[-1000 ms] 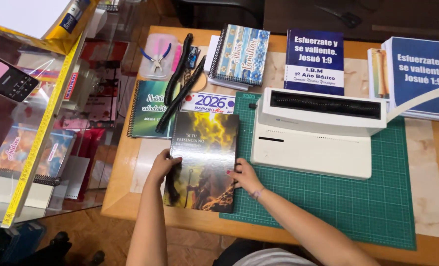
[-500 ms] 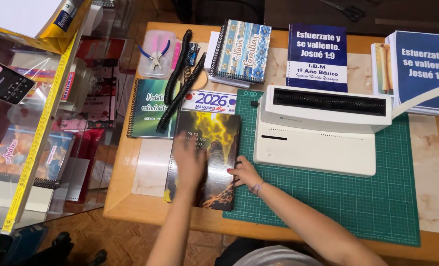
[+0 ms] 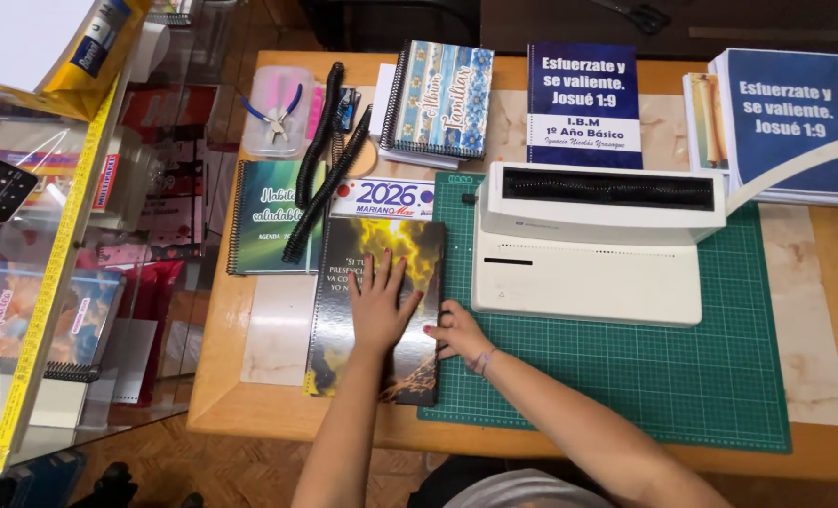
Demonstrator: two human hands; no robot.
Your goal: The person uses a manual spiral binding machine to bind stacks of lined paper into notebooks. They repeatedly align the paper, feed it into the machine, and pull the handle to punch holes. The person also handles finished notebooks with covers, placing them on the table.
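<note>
A dark booklet point(image 3: 343, 320) with a fiery yellow cover lies flat near the table's front edge, partly on the green cutting mat point(image 3: 645, 376). My left hand point(image 3: 381, 306) rests flat on the middle of its cover, fingers spread. My right hand point(image 3: 456, 331) touches the booklet's right edge with its fingertips, beside the front left corner of the white binding machine point(image 3: 588, 245). Neither hand grips anything.
Behind the booklet lie two black spiral combs point(image 3: 329, 160), a green spiral agenda point(image 3: 263, 216) and a small calendar card point(image 3: 381, 199). Further back are a floral spiral album point(image 3: 442, 94), blue-covered booklets point(image 3: 583, 103), a stack point(image 3: 786, 122) and a pliers tray point(image 3: 276, 108). A glass counter stands left.
My left hand has moved from the booklet's left edge onto the middle of the cover and pressed flat. The booklet now lies flat on the table. My right hand stayed at the right edge.
</note>
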